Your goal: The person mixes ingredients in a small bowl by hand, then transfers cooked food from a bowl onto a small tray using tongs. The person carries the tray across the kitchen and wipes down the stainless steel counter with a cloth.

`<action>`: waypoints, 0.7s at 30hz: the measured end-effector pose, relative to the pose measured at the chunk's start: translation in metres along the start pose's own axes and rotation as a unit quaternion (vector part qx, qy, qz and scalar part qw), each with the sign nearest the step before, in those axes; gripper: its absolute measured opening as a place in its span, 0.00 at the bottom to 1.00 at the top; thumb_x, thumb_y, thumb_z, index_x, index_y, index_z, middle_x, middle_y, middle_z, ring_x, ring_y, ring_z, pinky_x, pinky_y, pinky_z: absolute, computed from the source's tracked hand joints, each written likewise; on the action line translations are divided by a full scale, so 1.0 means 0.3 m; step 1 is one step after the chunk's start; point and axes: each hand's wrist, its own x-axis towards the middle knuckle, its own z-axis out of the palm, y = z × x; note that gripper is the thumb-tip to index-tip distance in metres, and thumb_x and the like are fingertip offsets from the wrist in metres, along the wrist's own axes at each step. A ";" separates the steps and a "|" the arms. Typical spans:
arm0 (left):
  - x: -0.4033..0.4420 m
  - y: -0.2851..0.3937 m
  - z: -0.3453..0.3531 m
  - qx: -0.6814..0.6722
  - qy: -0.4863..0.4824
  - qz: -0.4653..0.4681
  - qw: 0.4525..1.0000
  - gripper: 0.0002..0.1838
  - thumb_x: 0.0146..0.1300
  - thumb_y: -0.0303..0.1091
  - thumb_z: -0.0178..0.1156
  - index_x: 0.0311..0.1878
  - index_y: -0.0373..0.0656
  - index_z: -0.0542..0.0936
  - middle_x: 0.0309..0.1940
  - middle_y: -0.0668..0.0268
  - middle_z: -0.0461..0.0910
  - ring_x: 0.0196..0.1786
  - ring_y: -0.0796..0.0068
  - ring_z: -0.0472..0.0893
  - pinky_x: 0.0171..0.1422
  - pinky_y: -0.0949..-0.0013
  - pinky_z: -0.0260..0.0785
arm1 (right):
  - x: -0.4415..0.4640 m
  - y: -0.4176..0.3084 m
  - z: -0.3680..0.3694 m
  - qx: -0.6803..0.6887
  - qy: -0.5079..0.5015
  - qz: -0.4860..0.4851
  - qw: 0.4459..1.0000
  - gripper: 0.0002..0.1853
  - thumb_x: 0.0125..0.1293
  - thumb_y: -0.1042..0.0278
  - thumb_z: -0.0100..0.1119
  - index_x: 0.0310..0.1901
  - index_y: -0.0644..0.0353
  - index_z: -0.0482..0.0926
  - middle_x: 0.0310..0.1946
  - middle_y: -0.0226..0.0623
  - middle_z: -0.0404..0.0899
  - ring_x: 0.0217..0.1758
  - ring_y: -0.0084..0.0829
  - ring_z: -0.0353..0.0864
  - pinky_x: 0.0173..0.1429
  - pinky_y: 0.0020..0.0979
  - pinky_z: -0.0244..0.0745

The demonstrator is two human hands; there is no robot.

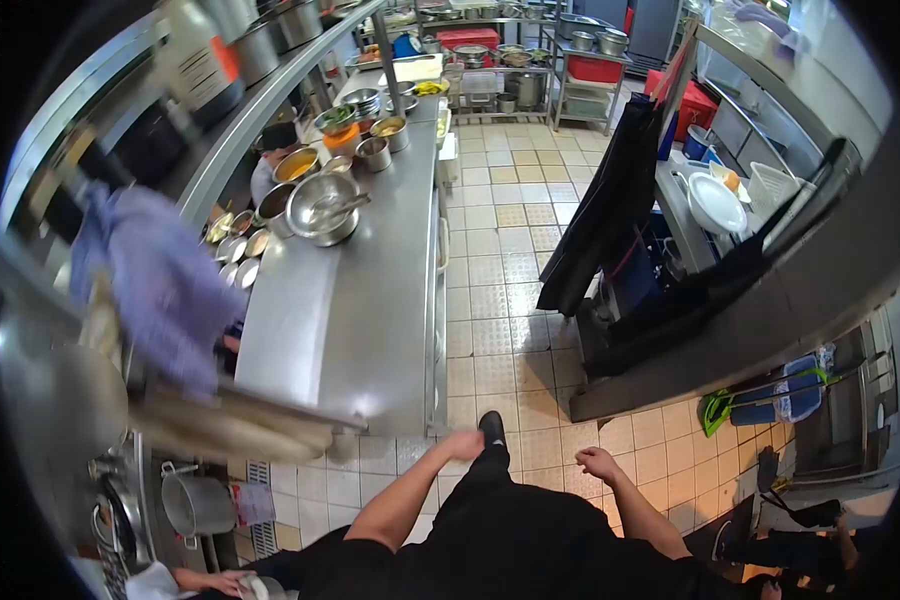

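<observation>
My left hand point(463, 445) hangs in front of my body near the end of the steel counter point(375, 330), its fingers curled in and slightly blurred, with nothing visible in it. To the right, my right hand point(597, 463) is held over the tiled floor point(515, 385), fingers loosely closed and no object showing. Neither hand touches anything. My black shoe point(491, 428) is on the tiles, one foot forward.
Metal bowls point(322, 205) and pots line the counter, with a person point(270, 165) behind it. Purple cloths point(160, 270) hang at left. Black aprons point(610, 200) hang by the right-hand shelves. Another person's hand point(225, 582) is at lower left, near a large pot point(198, 503).
</observation>
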 end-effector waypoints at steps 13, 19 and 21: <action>1.029 -0.241 -0.797 0.148 -0.091 -0.121 0.977 0.17 0.50 0.33 0.47 0.40 0.38 0.80 0.47 0.51 0.76 0.50 0.53 0.76 0.53 0.58 0.69 | 0.332 -0.707 -0.389 0.207 0.012 -0.019 0.978 0.15 0.67 0.59 0.49 0.47 0.61 0.76 0.37 0.32 0.78 0.34 0.21 0.75 0.42 0.26 0.72; 1.040 -0.577 -0.795 0.085 -0.128 -0.226 0.962 0.14 0.47 0.32 0.48 0.27 0.37 0.82 0.29 0.53 0.81 0.33 0.57 0.81 0.38 0.59 0.72 | 0.905 -0.992 -0.655 0.137 -0.056 -0.088 0.985 0.18 0.66 0.54 0.49 0.49 0.60 0.76 0.37 0.31 0.78 0.34 0.23 0.74 0.40 0.25 0.71; 0.973 -0.582 -0.828 0.102 -0.120 -0.218 0.963 0.12 0.50 0.33 0.50 0.28 0.38 0.82 0.30 0.53 0.81 0.33 0.58 0.81 0.39 0.58 0.73 | 1.122 -1.198 -0.722 0.004 -0.098 -0.101 0.990 0.21 0.66 0.51 0.48 0.49 0.61 0.76 0.36 0.32 0.78 0.37 0.24 0.76 0.40 0.24 0.69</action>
